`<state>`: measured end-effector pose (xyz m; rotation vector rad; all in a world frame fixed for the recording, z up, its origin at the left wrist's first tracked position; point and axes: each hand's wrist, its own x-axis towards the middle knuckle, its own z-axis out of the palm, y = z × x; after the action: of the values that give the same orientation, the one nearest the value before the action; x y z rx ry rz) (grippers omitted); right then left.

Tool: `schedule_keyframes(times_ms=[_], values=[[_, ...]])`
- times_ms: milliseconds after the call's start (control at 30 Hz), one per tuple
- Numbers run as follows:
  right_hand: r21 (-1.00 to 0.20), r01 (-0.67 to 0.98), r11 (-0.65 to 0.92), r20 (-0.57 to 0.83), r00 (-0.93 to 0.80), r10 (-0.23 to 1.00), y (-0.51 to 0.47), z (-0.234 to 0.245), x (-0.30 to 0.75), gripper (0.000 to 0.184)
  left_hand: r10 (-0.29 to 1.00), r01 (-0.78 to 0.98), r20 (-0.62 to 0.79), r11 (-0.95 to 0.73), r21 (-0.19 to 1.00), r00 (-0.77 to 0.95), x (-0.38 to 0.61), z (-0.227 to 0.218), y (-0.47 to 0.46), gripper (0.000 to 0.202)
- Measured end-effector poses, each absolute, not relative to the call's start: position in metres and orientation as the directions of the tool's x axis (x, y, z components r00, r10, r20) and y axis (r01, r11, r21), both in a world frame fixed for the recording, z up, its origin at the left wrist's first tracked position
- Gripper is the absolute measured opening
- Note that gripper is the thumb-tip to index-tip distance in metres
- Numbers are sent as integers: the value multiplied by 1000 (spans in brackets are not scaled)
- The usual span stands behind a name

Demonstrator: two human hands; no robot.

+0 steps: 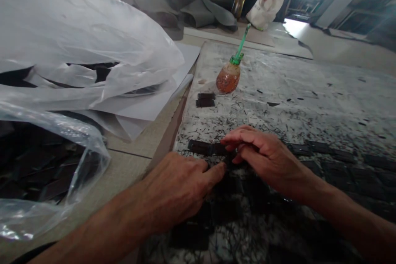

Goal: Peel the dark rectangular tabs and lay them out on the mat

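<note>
Both hands work close together at the left part of a white, ink-stained board [256, 119]. My left hand [182, 185] rests low over the dark pieces, fingers curled under and largely hidden. Its thumb side points toward my right hand [260, 150]. The right fingers and thumb are bent together at a small dark rectangular piece [219, 149], the fingertips touching its right end. Another dark piece [199, 147] lies just left of it. Below the hands, several dark rectangles [227, 210] lie in shadow. Whatever sits under the left fingers is hidden.
Two dark pieces [206, 100] lie near a squeeze bottle [228, 77] with a green nozzle. Rows of dark rectangles [355, 173] spread to the right. Clear plastic bags [93, 148] holding dark pieces stand left. A drink bottle [239, 0] and cloth bag [268, 2] are behind.
</note>
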<state>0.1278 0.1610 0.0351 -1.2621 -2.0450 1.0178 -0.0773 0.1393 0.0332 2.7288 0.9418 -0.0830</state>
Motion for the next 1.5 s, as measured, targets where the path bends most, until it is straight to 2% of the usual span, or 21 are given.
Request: schedule_keyframes(times_ms=[267, 433, 500, 633, 767, 900, 1133, 1333, 1500], values=[[-815, 526, 245, 10, -409, 913, 164, 34, 130, 36, 609, 623, -131, -770, 135, 782, -74, 34, 139, 40], [-879, 475, 45, -104, -282, 954, 170, 37, 134, 29, 616, 629, -144, -773, 82, 775, -68, 38, 137, 37], [-900, 435, -20, -142, -249, 958, 171, 36, 135, 28, 619, 632, -138, -769, 93, 773, -68, 38, 137, 37], [-900, 434, -44, -169, -254, 952, 169, 33, 137, 27, 605, 625, -158, -759, 180, 780, -71, 37, 137, 34], [-896, 441, -50, -185, -270, 945, 166, 32, 135, 28, 583, 581, -72, -775, 249, 809, -74, 35, 137, 33], [-917, 395, -52, -173, -276, 946, 165, 31, 130, 27, 569, 582, -126, -783, 220, 813, -73, 35, 139, 35], [-941, 293, -171, -245, -238, 940, 170, 32, 131, 24, 583, 618, -212, -765, 179, 784, -65, 40, 139, 34], [-964, 155, -214, -237, -153, 959, 177, 44, 131, 10, 582, 618, -215, -765, 184, 784, -63, 42, 138, 33], [-958, 123, -260, -277, -149, 949, 174, 41, 127, 12, 568, 590, -162, -767, 251, 807, -68, 37, 139, 29]])
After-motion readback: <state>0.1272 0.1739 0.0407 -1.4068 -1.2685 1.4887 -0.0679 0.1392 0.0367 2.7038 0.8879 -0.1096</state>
